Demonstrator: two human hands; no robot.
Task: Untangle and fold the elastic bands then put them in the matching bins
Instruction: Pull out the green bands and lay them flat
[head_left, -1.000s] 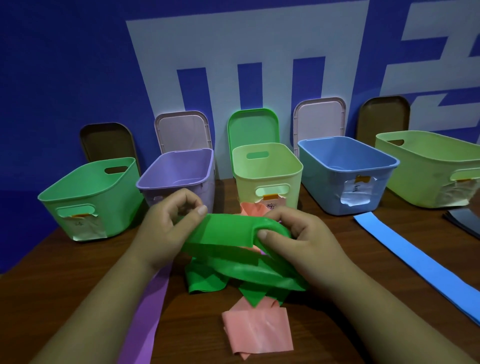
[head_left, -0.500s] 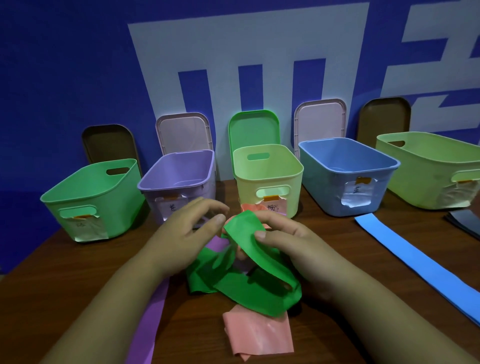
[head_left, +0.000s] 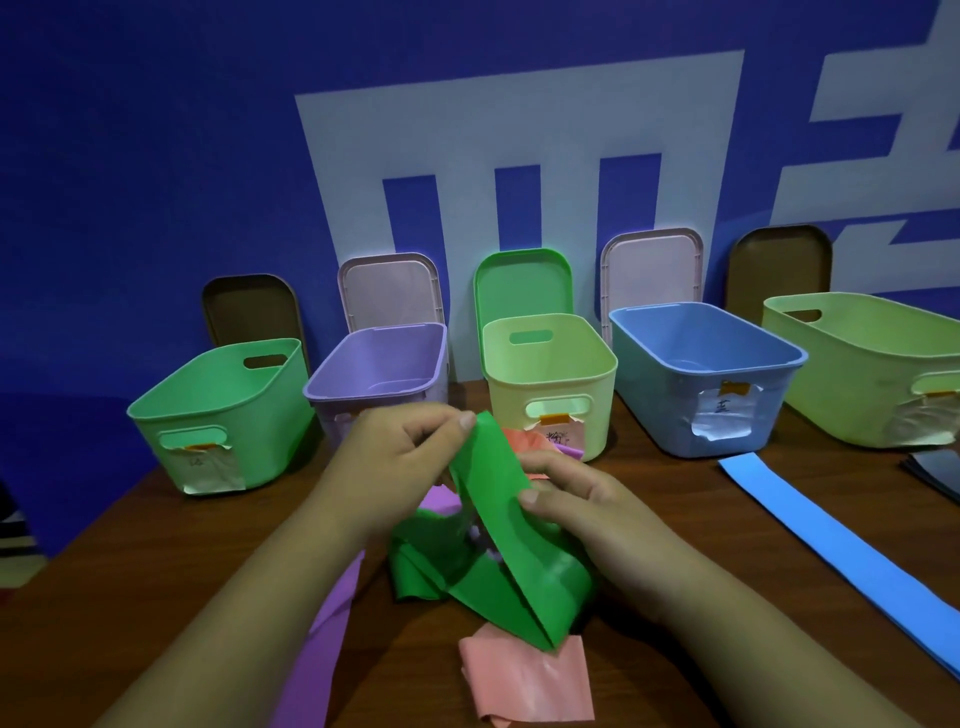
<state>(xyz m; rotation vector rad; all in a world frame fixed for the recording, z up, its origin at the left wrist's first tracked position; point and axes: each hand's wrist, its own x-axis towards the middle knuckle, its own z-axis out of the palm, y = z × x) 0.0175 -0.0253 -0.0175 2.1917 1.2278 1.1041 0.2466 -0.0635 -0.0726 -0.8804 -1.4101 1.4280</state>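
- At the left of the frame a mint-green plastic bin (head_left: 218, 415) stands on the brown wooden table (head_left: 119, 582), a paper label taped under its handle slot.
- In the lower left a long purple elastic band (head_left: 324, 644) lies flat on the table and runs under your left forearm.
- Left of centre stands a lilac plastic bin (head_left: 382, 371), with a pale pink lid leaning on the wall behind it.
- Your left hand (head_left: 384, 462) is at centre frame, thumb and forefinger pinching the top end of the bright green elastic band (head_left: 511, 577) and lifting it off the table.
- The green band slopes down from that pinch to a crumpled, looped heap on the table at lower centre, in front of the bins and in none of them.
- Behind it stands a pale yellow plastic bin (head_left: 550, 364), with a green lid leaning behind.
- A salmon-pink elastic band (head_left: 524, 680) lies folded at bottom centre, partly under the green heap.
- Your right hand (head_left: 597, 499) grasps the green band lower down, thumb on its face and fingers behind it.
- Right of centre stands a blue plastic bin (head_left: 701, 379).
- A flat blue elastic band (head_left: 831, 540) lies diagonally towards the lower right.
- At the right edge stand a light green plastic bin (head_left: 872, 364) and a dark flat band (head_left: 937, 467).
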